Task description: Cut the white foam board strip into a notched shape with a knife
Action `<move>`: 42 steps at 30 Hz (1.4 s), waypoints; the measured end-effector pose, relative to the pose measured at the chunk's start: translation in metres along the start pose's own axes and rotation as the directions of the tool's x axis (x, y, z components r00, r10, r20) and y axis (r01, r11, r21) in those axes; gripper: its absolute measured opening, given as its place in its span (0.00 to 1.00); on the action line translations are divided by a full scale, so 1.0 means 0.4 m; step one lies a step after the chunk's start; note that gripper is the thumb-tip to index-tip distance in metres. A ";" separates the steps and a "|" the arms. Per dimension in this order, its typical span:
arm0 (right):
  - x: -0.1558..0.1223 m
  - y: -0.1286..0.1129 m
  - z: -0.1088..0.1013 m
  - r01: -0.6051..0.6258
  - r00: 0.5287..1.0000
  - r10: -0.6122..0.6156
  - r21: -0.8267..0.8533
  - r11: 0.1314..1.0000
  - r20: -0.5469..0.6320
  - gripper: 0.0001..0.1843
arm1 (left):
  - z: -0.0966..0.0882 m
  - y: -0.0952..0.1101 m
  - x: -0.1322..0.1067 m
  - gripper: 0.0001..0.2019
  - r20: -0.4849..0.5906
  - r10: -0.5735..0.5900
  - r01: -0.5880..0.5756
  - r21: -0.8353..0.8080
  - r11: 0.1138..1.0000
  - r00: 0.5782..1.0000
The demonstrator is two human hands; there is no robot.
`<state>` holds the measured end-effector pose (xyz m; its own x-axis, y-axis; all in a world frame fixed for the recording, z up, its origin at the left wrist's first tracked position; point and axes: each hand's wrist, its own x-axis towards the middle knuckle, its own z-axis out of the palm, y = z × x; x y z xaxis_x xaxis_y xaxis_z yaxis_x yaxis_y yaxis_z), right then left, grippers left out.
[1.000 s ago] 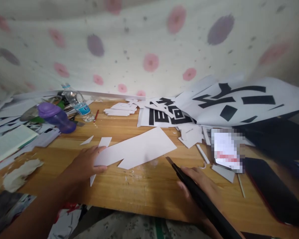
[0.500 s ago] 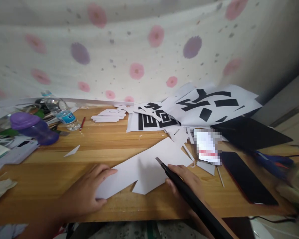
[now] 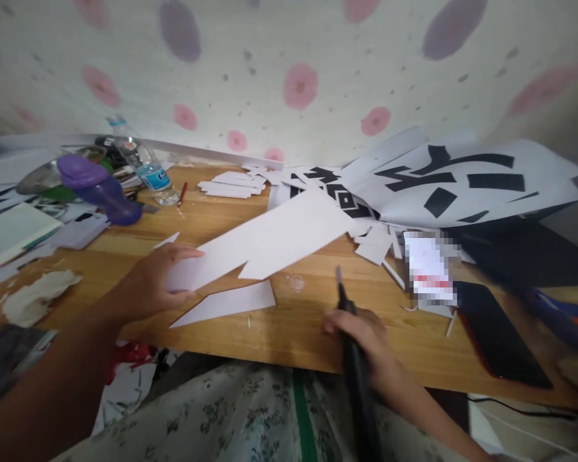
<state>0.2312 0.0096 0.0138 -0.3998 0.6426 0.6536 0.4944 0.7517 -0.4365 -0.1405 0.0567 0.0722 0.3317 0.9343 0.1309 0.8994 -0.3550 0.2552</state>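
Observation:
My left hand (image 3: pixel 149 282) pinches the left end of a long white card (image 3: pixel 274 237), thumb below and fingers above. The card is raised from the table, with a notch in its lower edge. Under it lies a loose white card piece (image 3: pixel 228 303) with one pointed end. In my right hand (image 3: pixel 373 337) is a craft knife (image 3: pixel 349 353) with a long black handle, its short blade pointing up and away from me. The blade is apart from the card, to its lower right. Motion blurs the knife's lower end.
A purple bottle (image 3: pixel 96 189), a water bottle (image 3: pixel 144 163) and a red pencil (image 3: pixel 182 194) stand or lie at left. White scraps (image 3: pixel 234 184) and printed sheets (image 3: pixel 462 179) are along the back. A dark phone (image 3: pixel 503 333) lies at right, beside a blurred-out white item (image 3: pixel 428 269).
My left hand has lifted the card up and away, uncovering the separate pointed piece beneath. My right hand has drawn the knife off the card. The view has tilted down.

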 end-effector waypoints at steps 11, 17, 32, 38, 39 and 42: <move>0.209 -0.054 0.161 0.293 0.793 -0.104 -0.226 0.929 0.601 0.12 | -0.028 -0.129 -0.121 0.23 -0.120 -0.204 0.221 0.145 0.965 0.971; 0.123 -0.039 0.075 0.008 0.888 0.191 -0.428 0.904 0.419 0.20 | -0.002 -0.101 -0.123 0.23 -0.111 -0.154 0.166 0.105 0.981 0.982; -0.055 -0.040 -0.006 -0.277 0.943 0.329 -0.419 0.865 0.055 0.24 | 0.088 0.067 0.040 0.22 0.125 0.054 -0.049 -0.042 0.998 0.991; -0.060 -0.021 -0.004 -0.269 0.949 0.312 -0.400 0.876 0.045 0.24 | 0.096 0.054 0.034 0.22 0.171 0.038 -0.034 -0.030 0.999 0.985; -0.059 -0.021 -0.003 -0.271 0.950 0.310 -0.399 0.876 0.035 0.24 | 0.093 0.047 0.029 0.22 0.174 0.036 -0.033 -0.021 0.999 0.984; -0.057 -0.021 -0.002 -0.260 0.955 0.296 -0.408 0.875 0.028 0.24 | 0.085 0.023 0.012 0.22 0.197 0.026 -0.029 0.010 1.000 0.980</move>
<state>0.2367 -0.0116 0.0032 -0.2572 0.8404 0.4771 0.8513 0.4306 -0.2997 -0.1210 0.0592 0.0426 0.4048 0.9128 -0.0542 0.8924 -0.3814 0.2413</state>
